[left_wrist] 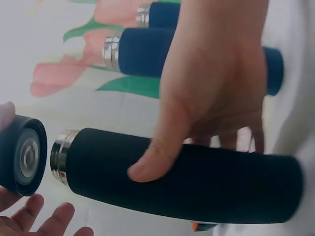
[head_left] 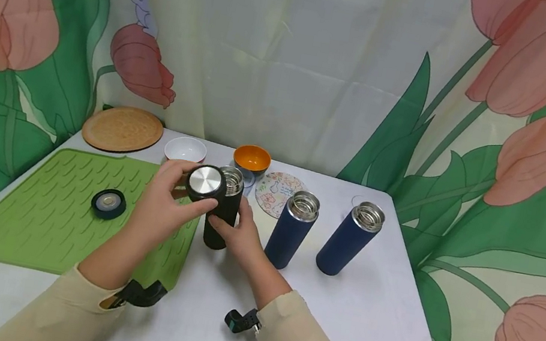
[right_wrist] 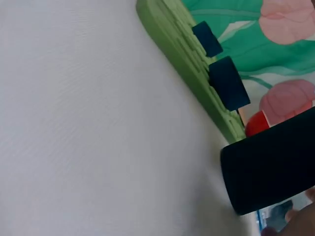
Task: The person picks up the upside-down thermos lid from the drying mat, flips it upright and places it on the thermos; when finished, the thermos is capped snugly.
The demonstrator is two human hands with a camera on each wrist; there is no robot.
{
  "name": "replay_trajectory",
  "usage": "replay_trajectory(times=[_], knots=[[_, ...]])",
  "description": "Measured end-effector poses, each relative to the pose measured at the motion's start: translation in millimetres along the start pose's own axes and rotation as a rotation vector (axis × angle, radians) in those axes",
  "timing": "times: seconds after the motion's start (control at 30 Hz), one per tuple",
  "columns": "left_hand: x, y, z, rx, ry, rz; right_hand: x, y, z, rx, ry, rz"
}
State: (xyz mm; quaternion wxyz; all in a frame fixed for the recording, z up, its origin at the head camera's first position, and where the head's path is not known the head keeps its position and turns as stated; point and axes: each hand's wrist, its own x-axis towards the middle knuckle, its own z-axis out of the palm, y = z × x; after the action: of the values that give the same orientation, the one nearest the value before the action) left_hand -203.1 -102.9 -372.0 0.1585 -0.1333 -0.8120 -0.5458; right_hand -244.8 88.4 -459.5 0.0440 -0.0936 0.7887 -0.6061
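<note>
My left hand [head_left: 176,196] holds a black lid [head_left: 205,181] with a silver top just beside the open mouth of a black bottle [head_left: 221,216]. My right hand [head_left: 236,230] grips that bottle, which stands on the white table [head_left: 377,323]. In the left wrist view the right hand [left_wrist: 216,83] wraps the black bottle [left_wrist: 197,182], thumb on its side. The lid [left_wrist: 22,155] sits a little off the steel neck, with my left hand's fingers [left_wrist: 34,221] below it. The right wrist view shows only the bottle's base end [right_wrist: 270,162].
Two open dark blue bottles [head_left: 291,228] [head_left: 350,239] stand to the right. A green mat [head_left: 52,211] at left carries a dark lid [head_left: 108,203]. Behind are a wooden plate [head_left: 122,129], a white bowl [head_left: 186,149], an orange bowl [head_left: 251,159] and a patterned coaster [head_left: 274,192].
</note>
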Motion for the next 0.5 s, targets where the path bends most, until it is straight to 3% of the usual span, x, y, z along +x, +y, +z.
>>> replay_trajectory(times=[0.1,0.23,0.5], knots=[[18.3,3.1,2.1,-0.003,-0.001,0.003,0,-2,-2,-0.027,0.021,0.031],[36.5,4.7,5.6,0.008,-0.057,-0.02,-2,-5,-2,-0.05,0.038,0.068],[47.7,-0.2,10.6,0.063,-0.158,-0.115,-3,-11,-3,-0.064,0.029,0.084]])
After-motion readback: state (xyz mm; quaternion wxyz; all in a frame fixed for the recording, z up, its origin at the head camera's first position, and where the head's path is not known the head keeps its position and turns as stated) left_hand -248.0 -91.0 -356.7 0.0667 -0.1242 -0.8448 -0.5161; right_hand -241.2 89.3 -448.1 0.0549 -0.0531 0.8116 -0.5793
